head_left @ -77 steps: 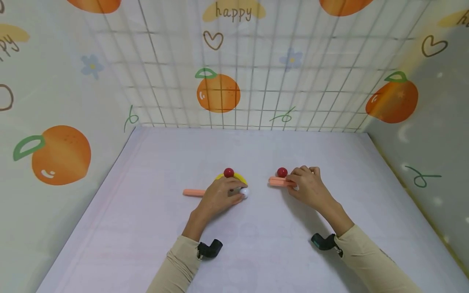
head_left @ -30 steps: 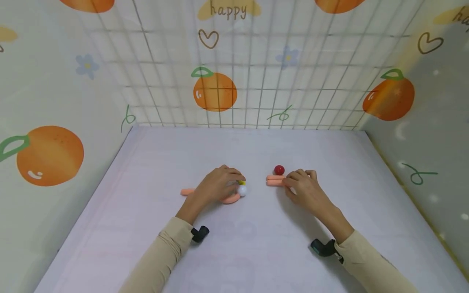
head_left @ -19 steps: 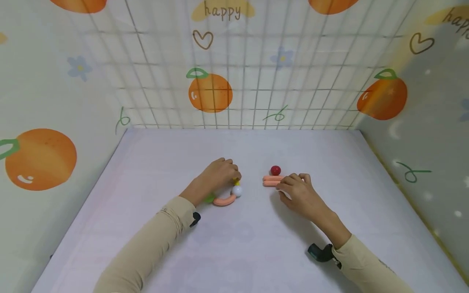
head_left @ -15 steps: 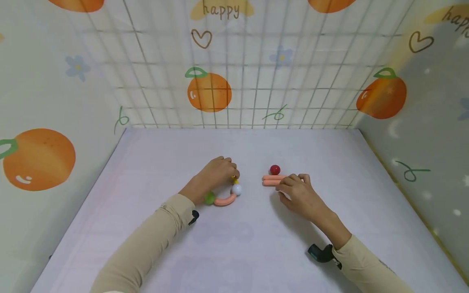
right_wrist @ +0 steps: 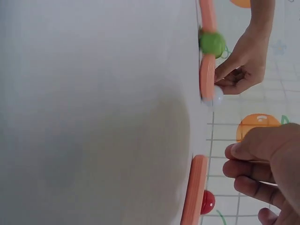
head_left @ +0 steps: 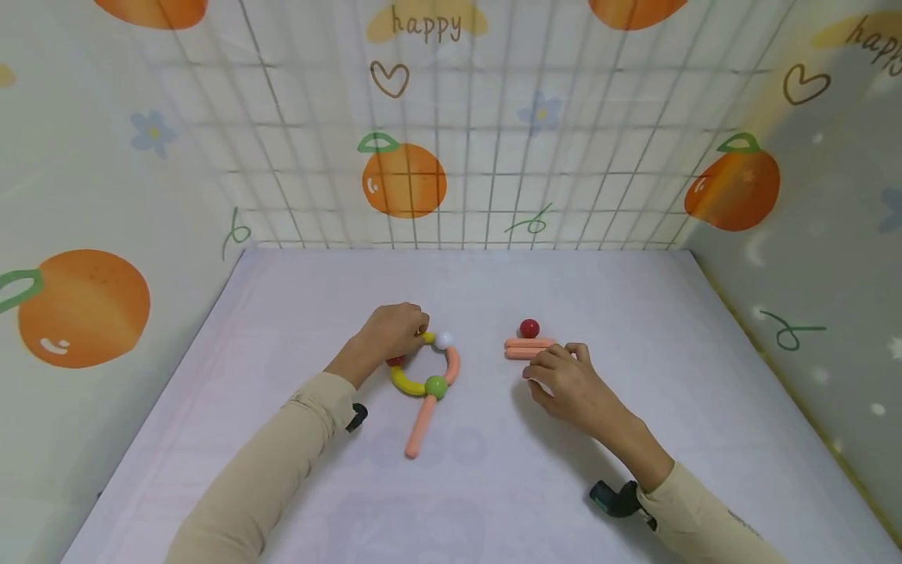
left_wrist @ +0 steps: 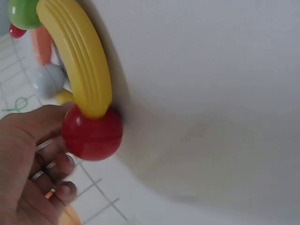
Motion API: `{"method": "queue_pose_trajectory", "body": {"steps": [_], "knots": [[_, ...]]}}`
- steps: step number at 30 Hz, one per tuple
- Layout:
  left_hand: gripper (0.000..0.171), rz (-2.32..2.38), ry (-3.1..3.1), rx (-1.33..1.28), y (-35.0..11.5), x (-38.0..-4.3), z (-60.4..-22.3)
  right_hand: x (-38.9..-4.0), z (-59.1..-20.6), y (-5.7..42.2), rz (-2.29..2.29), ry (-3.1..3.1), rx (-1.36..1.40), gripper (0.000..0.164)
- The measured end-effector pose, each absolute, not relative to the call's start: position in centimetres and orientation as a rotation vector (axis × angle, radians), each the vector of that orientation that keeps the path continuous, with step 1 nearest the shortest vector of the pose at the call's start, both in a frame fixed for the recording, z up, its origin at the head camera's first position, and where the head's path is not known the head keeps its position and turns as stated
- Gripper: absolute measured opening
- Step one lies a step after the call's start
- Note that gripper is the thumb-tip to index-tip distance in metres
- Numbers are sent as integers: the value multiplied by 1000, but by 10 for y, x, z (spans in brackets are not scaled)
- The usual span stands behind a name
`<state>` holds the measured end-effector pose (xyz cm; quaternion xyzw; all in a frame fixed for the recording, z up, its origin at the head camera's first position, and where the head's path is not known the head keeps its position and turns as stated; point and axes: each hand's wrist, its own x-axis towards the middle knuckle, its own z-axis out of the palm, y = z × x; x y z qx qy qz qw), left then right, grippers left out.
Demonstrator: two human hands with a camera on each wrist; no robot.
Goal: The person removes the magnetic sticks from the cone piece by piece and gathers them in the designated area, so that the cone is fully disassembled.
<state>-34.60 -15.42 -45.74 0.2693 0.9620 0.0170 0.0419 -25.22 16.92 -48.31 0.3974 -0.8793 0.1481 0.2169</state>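
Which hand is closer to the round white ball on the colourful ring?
Left. The left hand is beside the white ball, at the colourful ring; the right hand is farther off, by straight peach sticks.

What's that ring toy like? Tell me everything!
The shiny, plastic-looking ring toy joins curved yellow and salmon rods with green, white and red balls. A straight salmon stick leads from the green ball towards the viewer. It seems flat on the pale tabletop, its far-left side gripped and partly hidden by the left hand.
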Motion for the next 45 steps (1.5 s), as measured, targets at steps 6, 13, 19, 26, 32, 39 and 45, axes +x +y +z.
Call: {"method": "queue_pose_trajectory", "body": {"steps": [6,13,19,26,32,39,45], "knots": [[12,180,2953,541,-165,-332,-453,-245,-481,161,403,-2421,1117,19],[10,440,3008,243,-174,-306,-458,-237,-478,152,421,-2422,1138,18],[11,627,3083,68,-177,-285,-464,-234,-480,148,447,-2431,1116,19],[10,737,3151,-123,-180,-269,-468,-234,-479,141,490,-2407,1082,19],[15,865,3200,-245,-185,-260,-473,-240,-469,130,572,-2430,1028,14],[17,870,3183,-309,-187,-247,-474,-242,-469,122,604,-2441,1014,16],[17,910,3265,-88,-183,-244,-467,-244,-471,120,609,-2471,995,14]]}}
